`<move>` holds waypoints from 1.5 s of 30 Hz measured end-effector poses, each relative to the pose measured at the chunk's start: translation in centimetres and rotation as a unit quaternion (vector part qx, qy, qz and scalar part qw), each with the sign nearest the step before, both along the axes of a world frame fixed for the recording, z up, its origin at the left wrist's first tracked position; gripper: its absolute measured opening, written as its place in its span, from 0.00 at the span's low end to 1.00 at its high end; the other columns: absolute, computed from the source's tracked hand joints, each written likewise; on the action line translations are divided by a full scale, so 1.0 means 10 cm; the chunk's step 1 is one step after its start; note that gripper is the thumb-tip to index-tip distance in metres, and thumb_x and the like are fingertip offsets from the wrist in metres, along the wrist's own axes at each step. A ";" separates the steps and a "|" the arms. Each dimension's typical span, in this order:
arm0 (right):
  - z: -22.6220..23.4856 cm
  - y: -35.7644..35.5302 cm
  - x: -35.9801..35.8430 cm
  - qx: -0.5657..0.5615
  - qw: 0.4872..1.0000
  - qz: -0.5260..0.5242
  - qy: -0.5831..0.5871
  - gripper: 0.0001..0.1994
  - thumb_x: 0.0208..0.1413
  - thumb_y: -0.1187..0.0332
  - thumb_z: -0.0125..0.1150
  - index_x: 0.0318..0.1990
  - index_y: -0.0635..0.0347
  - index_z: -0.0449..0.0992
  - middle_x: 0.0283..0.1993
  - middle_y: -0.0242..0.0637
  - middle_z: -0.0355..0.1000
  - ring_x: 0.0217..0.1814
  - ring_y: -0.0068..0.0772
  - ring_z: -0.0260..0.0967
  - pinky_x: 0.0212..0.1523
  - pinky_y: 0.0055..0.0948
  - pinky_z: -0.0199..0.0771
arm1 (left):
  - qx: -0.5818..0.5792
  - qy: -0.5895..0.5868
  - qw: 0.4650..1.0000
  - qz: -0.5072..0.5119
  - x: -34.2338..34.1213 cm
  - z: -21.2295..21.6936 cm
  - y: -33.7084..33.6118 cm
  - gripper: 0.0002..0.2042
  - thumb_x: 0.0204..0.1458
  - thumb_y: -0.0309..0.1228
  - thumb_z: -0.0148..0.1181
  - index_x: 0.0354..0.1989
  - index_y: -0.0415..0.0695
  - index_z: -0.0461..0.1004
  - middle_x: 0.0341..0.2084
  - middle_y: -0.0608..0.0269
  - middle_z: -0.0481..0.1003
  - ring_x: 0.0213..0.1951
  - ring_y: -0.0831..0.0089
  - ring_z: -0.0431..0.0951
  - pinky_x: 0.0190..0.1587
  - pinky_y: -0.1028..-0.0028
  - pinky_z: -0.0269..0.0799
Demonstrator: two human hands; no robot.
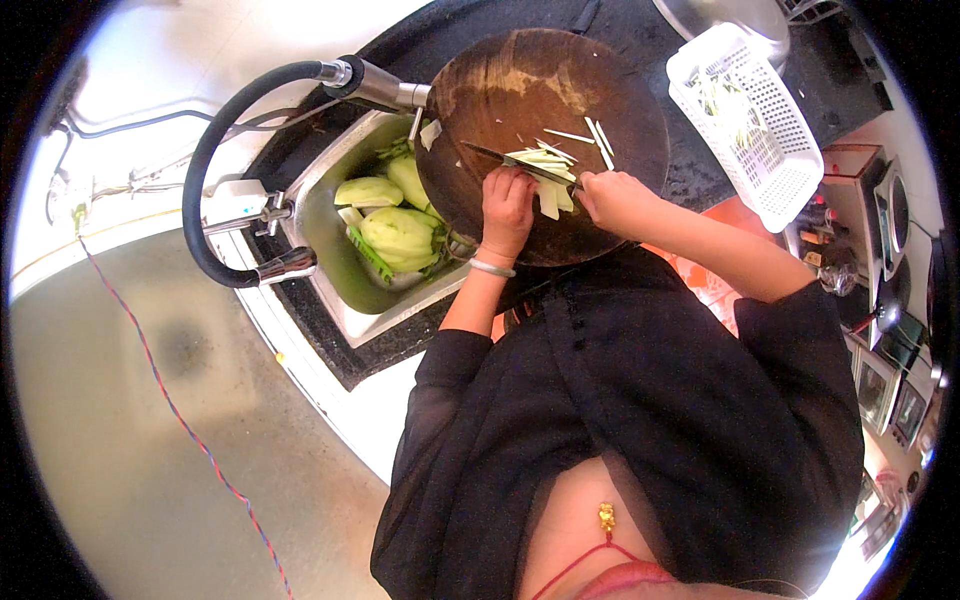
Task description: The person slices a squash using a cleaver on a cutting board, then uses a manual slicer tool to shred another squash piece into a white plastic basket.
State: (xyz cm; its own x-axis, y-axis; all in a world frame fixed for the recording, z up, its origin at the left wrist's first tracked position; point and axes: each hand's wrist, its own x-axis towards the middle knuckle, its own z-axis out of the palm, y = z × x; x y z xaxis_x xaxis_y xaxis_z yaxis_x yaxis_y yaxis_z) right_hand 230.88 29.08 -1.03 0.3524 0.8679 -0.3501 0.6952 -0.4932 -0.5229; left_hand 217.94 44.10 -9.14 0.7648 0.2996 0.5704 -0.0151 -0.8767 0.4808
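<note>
A knife (486,152) lies across a round wooden chopping board (500,95), its handle in my closed right hand (612,203). Bent at the fingers, my left hand (508,208) presses on pale green vegetable slices (552,200) right beside the blade. Its fingertips are partly hidden by the hand itself. On the blade's far side lie thin cut vegetable strips (545,157), with a few loose ones farther right on the board. A pale scrap (430,134) rests near the board's left edge.
Left of the board, a metal sink (345,318) holds several large pale green vegetables (400,238). A black hose faucet (200,170) arches beside it. At the far right, a white perforated basket (775,190) contains cut strips. A metal lid (765,20) is behind it.
</note>
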 end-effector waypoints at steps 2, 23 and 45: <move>-0.05 0.04 0.01 0.012 1.000 -0.009 0.004 0.13 0.56 0.65 0.49 0.31 0.68 0.72 0.30 0.57 0.72 0.37 0.59 0.72 0.40 0.49 0.71 | -0.009 0.000 1.000 -0.007 0.00 0.02 0.02 0.06 0.43 0.21 0.60 0.30 0.40 0.71 0.33 0.56 0.71 0.40 0.55 0.70 0.44 0.62 0.67; 0.13 -0.06 0.06 0.005 1.000 -0.006 0.010 0.13 0.56 0.65 0.50 0.30 0.68 0.72 0.29 0.58 0.72 0.36 0.59 0.72 0.40 0.49 0.71 | -0.031 -0.014 0.999 -0.020 -0.04 0.01 0.05 0.07 0.42 0.20 0.60 0.31 0.39 0.72 0.33 0.56 0.72 0.40 0.55 0.71 0.43 0.62 0.68; 0.25 -0.12 0.01 -0.005 1.000 -0.001 -0.016 0.13 0.56 0.65 0.50 0.31 0.68 0.72 0.30 0.58 0.72 0.36 0.59 0.72 0.39 0.50 0.71 | -0.027 -0.019 0.999 -0.033 -0.10 0.03 0.10 0.08 0.41 0.20 0.60 0.31 0.40 0.72 0.32 0.57 0.71 0.37 0.56 0.71 0.40 0.63 0.68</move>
State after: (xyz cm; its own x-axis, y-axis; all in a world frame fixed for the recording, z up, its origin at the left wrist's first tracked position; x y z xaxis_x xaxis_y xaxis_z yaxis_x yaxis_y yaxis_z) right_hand 230.99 27.87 1.44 0.3654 0.8635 -0.3476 0.7103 -0.5000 -0.4954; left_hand 216.98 45.14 -8.81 0.7621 0.2806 0.5835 -0.0901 -0.8465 0.5247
